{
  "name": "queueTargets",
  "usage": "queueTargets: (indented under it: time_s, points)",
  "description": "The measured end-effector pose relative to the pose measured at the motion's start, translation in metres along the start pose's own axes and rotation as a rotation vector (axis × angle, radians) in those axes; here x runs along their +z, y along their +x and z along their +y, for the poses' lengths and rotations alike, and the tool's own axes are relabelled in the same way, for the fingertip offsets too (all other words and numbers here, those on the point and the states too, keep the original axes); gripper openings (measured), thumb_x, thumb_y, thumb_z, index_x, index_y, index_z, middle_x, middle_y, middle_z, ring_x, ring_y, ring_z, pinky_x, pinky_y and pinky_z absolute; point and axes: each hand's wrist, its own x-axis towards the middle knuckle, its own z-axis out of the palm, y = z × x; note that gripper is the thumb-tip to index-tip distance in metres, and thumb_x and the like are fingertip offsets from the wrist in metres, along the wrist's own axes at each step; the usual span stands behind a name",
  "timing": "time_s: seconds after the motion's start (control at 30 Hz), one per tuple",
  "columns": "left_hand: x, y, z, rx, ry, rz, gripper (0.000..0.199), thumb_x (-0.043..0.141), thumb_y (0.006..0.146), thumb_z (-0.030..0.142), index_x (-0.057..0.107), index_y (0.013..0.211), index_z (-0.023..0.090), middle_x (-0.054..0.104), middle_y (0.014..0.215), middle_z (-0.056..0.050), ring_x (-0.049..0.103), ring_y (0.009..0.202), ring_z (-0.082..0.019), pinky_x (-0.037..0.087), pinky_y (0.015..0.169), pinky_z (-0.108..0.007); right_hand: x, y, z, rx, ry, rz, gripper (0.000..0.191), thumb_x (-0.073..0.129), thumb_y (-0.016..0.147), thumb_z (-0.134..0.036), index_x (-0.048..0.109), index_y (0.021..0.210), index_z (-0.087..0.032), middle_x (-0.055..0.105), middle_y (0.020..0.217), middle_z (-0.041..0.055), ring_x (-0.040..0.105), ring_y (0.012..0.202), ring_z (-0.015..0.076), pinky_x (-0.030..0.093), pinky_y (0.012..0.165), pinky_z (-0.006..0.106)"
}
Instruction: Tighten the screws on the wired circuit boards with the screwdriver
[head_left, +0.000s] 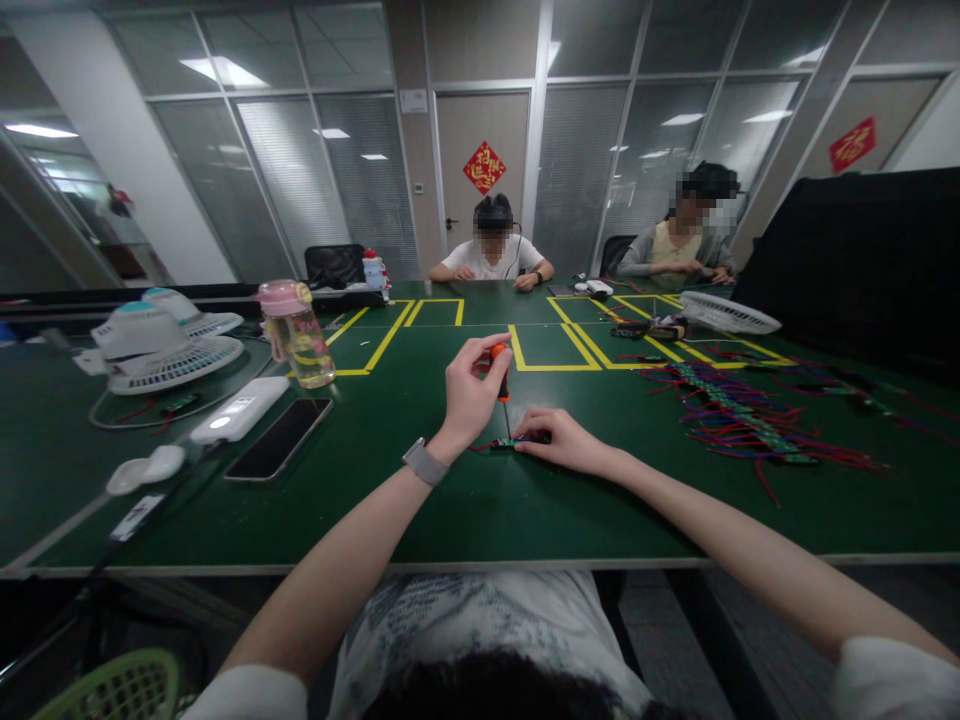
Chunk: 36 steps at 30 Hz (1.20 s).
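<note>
My left hand, with a watch on its wrist, is closed around the orange and black handle of a screwdriver. The screwdriver stands nearly upright, its shaft pointing down at a small green circuit board on the table. Pinched between the fingers of my right hand is the right end of that board, where dark wires pass under the fingers. A red wire sticks out from the board's left end. Whether the tip touches a screw is too small to see.
A row of wired circuit boards lies to the right. On the left are a phone, a white power strip, a pink-lidded bottle and white fans. Yellow tape marks the green table. Two people sit opposite.
</note>
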Motion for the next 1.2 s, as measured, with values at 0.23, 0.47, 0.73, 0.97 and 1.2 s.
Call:
queueTargets:
  time_s: [0.23, 0.47, 0.73, 0.97, 1.2]
  points:
    - [-0.001, 0.001, -0.002, 0.002, -0.02, -0.027, 0.023, 0.05, 0.092, 0.022, 0.069, 0.104, 0.02, 0.063, 0.101, -0.006, 0.063, 0.084, -0.012, 0.053, 0.074, -0.023, -0.001, 0.0, -0.002, 0.004, -0.005, -0.007, 0.021, 0.064, 0.085, -0.031, 0.074, 0.093, -0.014, 0.062, 0.082, 0.0057, 0.059, 0.069, 0.0147, 0.045, 0.063, 0.026]
    - [0.001, 0.001, -0.001, -0.056, -0.036, 0.0, 0.022, 0.059, 0.087, 0.022, 0.066, 0.107, 0.017, 0.067, 0.098, -0.006, 0.064, 0.078, -0.012, 0.053, 0.07, -0.024, -0.001, 0.0, -0.001, 0.007, -0.003, -0.009, 0.022, 0.064, 0.085, -0.032, 0.074, 0.094, -0.015, 0.062, 0.082, 0.0058, 0.059, 0.07, 0.0144, 0.045, 0.063, 0.025]
    - [-0.003, 0.001, 0.0, 0.047, 0.076, -0.007, 0.018, 0.054, 0.091, 0.025, 0.07, 0.098, 0.021, 0.062, 0.096, -0.005, 0.061, 0.087, -0.014, 0.051, 0.075, -0.024, -0.001, 0.0, -0.001, 0.002, -0.01, -0.004, 0.022, 0.064, 0.085, -0.033, 0.074, 0.093, -0.015, 0.062, 0.081, 0.0056, 0.058, 0.068, 0.0144, 0.045, 0.062, 0.026]
    - [0.001, 0.001, -0.004, -0.103, -0.142, -0.044, 0.026, 0.05, 0.092, 0.026, 0.065, 0.111, 0.018, 0.065, 0.105, -0.008, 0.066, 0.077, -0.012, 0.055, 0.067, -0.024, -0.001, 0.0, -0.003, -0.002, -0.004, -0.004, 0.021, 0.064, 0.085, -0.033, 0.074, 0.093, -0.016, 0.063, 0.082, 0.0055, 0.058, 0.069, 0.0142, 0.044, 0.062, 0.025]
    - [0.001, 0.0, -0.009, -0.03, 0.0, -0.042, 0.023, 0.059, 0.087, 0.028, 0.068, 0.107, 0.021, 0.067, 0.095, -0.005, 0.062, 0.077, -0.012, 0.052, 0.069, -0.022, -0.001, 0.0, -0.003, 0.013, 0.004, -0.009, 0.021, 0.064, 0.085, -0.032, 0.074, 0.093, -0.015, 0.062, 0.083, 0.0055, 0.059, 0.069, 0.0144, 0.045, 0.063, 0.025]
